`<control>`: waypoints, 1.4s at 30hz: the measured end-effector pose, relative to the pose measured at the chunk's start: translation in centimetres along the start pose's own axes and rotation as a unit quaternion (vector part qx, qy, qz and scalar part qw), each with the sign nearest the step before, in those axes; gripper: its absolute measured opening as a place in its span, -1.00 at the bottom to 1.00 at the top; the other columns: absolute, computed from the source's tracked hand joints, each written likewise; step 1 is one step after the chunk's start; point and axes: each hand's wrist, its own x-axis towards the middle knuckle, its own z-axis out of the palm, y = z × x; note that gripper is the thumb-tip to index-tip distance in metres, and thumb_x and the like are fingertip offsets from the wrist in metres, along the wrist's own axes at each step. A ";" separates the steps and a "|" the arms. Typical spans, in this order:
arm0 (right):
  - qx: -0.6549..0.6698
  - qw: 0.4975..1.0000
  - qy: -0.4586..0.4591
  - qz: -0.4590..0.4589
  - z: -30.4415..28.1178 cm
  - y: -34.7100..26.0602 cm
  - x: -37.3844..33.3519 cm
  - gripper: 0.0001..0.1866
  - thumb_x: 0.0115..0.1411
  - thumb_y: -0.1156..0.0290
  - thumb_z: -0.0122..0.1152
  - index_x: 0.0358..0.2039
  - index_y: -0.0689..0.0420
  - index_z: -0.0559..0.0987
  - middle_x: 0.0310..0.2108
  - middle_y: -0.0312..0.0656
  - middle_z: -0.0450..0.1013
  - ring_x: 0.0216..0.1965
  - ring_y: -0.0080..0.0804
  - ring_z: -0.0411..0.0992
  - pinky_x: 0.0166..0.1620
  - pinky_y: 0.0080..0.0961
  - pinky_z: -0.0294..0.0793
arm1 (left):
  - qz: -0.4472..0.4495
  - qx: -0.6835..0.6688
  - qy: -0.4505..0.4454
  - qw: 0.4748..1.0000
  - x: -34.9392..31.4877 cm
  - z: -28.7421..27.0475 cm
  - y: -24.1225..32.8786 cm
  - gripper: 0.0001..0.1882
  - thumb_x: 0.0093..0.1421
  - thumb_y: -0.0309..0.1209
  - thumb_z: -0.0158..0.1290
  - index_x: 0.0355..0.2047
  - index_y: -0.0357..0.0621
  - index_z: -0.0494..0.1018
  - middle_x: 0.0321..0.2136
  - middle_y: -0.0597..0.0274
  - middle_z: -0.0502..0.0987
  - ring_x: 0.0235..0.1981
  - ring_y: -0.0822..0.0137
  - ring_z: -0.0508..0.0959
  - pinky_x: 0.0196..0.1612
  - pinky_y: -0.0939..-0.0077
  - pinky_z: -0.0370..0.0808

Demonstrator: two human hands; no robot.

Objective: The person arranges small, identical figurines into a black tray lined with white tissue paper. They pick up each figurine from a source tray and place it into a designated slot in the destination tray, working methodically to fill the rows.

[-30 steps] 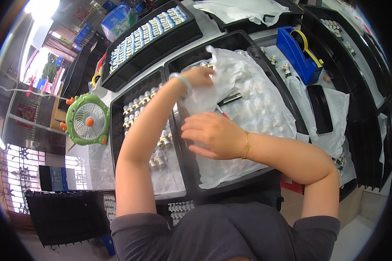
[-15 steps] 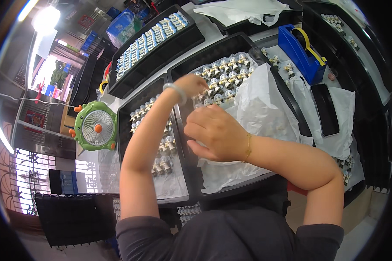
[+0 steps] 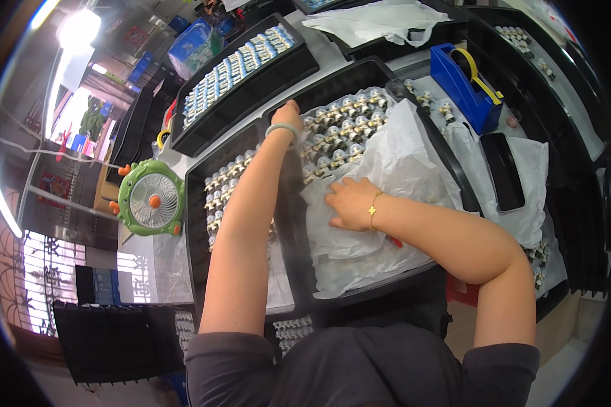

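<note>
My left hand point(image 3: 289, 117) is at the far-left corner of a black tray point(image 3: 367, 66), beside rows of small figurines point(image 3: 347, 129) with grey-white tops and gold-and-black bodies. Its fingers are mostly hidden, so a hold on the rim or a figurine cannot be made out. Crumpled white tissue paper point(image 3: 409, 152) covers the near and right part of that tray. On the paper lies my right hand point(image 3: 353, 203), its fingers spread and nothing held in them. A second black tray point(image 3: 195, 234) with similar figurines point(image 3: 218, 197) stands to the left, partly hidden under my left forearm.
A green toy-shaped fan point(image 3: 149, 198) stands at the left. Behind is a black tray of blue-and-white pieces point(image 3: 241, 68). To the right are a blue tape dispenser point(image 3: 467, 91), a black phone point(image 3: 503, 171) on white paper, and loose figurines point(image 3: 447, 110).
My left hand has moved away from the figurine rows to the tray's far-left corner. My right hand has come down onto the tissue paper, its curled fingers now spread.
</note>
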 end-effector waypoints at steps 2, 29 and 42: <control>-0.013 1.000 -0.006 0.004 0.1 -0.2 0.2 -0.54 0.03 0.05 0.09 -0.16 0.11 0.43 -0.08 -0.13 0.28 -0.02 -0.18 0.25 -0.11 -0.16 0.33 | 0.007 -0.008 -0.005 1.000 -1.6 -0.7 0.7 -0.72 0.01 -0.32 -0.03 -0.26 -0.14 0.40 -0.25 -0.10 0.48 -0.16 -0.03 0.45 -0.09 0.29 0.36; 0.003 0.999 0.014 -0.041 0.8 1.1 1.1 -0.57 -0.04 0.19 0.16 -0.18 0.15 0.44 -0.04 -0.09 0.29 -0.01 -0.13 0.26 -0.01 -0.29 0.31 | 0.073 -0.771 -0.168 0.610 -24.7 -9.6 -2.4 -0.21 -0.12 -0.54 0.01 0.17 -0.15 -0.04 0.04 -0.09 0.20 -0.16 0.17 0.41 -0.07 0.39 0.34; 0.039 0.996 0.044 -0.068 0.4 1.1 0.4 -0.49 -0.02 0.27 0.18 -0.03 0.14 0.37 0.07 -0.02 0.20 0.08 -0.10 0.16 0.12 -0.33 0.15 | 0.222 -0.688 -0.075 0.687 -29.1 -9.4 -3.0 -0.23 -0.22 -0.59 0.14 0.00 -0.02 0.00 0.03 0.10 0.19 -0.03 0.26 0.34 -0.09 0.45 0.34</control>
